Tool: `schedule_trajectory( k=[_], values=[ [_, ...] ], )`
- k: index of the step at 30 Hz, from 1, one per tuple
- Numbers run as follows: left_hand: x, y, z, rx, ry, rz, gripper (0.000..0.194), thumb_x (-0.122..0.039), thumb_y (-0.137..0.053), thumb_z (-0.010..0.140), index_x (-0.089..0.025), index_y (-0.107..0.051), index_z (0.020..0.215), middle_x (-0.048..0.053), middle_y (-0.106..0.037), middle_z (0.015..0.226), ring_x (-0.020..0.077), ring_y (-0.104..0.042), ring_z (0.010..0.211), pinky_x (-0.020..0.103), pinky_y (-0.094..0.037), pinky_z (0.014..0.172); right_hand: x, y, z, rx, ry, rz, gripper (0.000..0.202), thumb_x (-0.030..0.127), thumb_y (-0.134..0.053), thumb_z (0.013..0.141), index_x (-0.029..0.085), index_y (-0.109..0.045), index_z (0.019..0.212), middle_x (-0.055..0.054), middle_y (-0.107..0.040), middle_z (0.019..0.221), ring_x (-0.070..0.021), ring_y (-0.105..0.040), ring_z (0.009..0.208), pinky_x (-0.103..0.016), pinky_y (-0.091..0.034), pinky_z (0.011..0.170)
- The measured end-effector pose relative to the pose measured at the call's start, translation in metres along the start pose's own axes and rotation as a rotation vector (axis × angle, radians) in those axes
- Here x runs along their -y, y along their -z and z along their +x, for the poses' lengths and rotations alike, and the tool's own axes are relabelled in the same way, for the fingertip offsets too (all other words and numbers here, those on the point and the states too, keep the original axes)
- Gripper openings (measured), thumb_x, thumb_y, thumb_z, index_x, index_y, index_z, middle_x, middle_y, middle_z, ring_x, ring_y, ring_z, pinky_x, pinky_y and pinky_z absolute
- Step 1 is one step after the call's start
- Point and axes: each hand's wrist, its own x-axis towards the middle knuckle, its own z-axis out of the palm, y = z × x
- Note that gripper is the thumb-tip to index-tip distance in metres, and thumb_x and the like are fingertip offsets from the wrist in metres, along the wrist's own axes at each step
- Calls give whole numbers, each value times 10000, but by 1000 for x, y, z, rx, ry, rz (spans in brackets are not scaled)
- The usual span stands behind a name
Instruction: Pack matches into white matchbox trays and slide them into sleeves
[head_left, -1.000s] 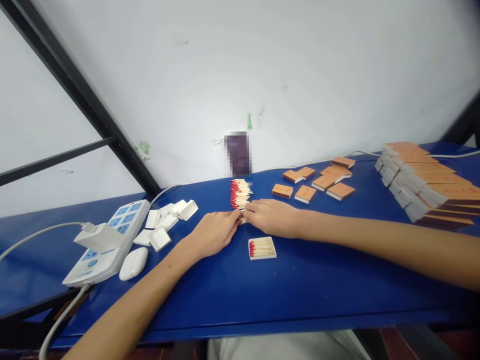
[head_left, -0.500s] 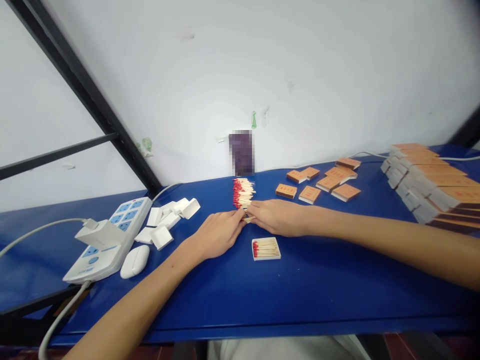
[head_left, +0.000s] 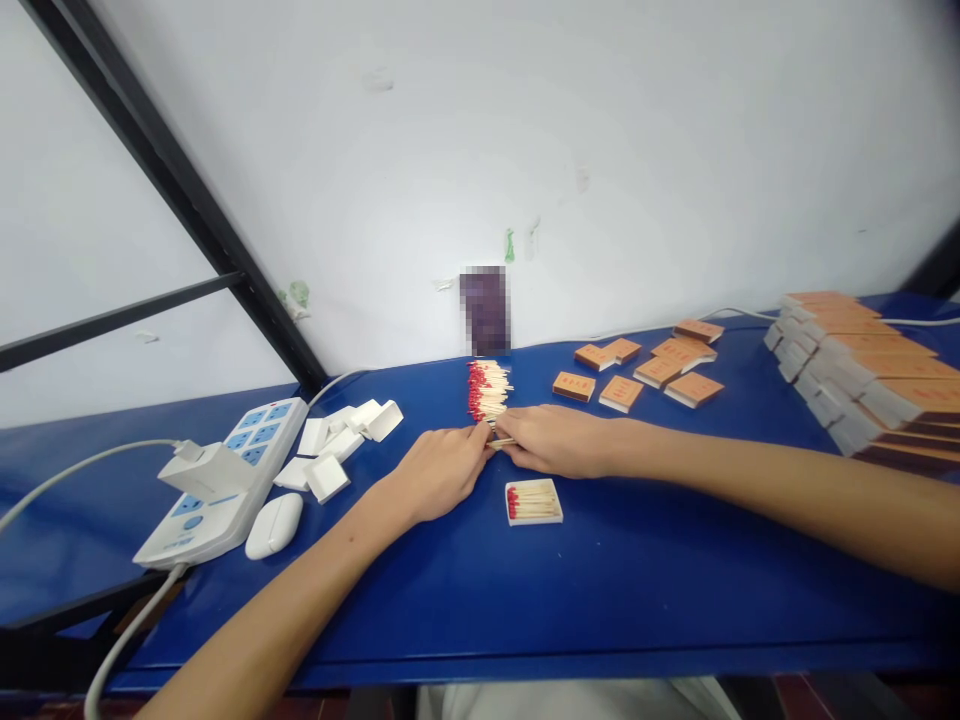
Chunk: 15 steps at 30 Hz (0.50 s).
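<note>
My left hand (head_left: pixel 444 470) and my right hand (head_left: pixel 559 440) meet in the middle of the blue table, fingers closed. Between their fingertips a few matchsticks (head_left: pixel 501 442) show, pale ends toward the right; the fingers hide the rest. Just beyond lies a heap of red-headed matches (head_left: pixel 487 388), heads to the left. Nearer to me than the hands, a white matchbox tray (head_left: pixel 534 502) lies flat, holding a row of matches with red heads at its left.
Empty white trays (head_left: pixel 328 476) lie at left beside a white earbud case (head_left: pixel 274 525) and a power strip (head_left: pixel 225 490) with a plugged charger. Orange matchboxes (head_left: pixel 620 392) are scattered at right, before a large stack of matchboxes (head_left: pixel 862 370).
Both hands stay together at the near end of the match heap, with only slight finger movement. The whole view has shifted slightly; the filled tray and boxes keep their places.
</note>
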Motion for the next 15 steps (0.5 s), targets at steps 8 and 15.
schedule_trajectory(
  k=[8,15],
  values=[
    [-6,16,-7,45,-48,-53,300,-355,-209,1032,-180,-453,1029,82,-672,943,251,-658,794,338,-430,649,9,31,-6,132,-25,107,168,285,-478,881,177,-516,759,-15,-585,701,-108,-463,555,-236,-304,511],
    [-26,36,-21,125,-168,-247,240,-351,-305,1012,-202,-470,922,28,-639,813,196,-605,699,303,-406,655,30,69,-23,345,3,310,171,207,-494,814,172,-501,646,52,-460,537,-69,-367,476,-228,-268,479]
  ],
)
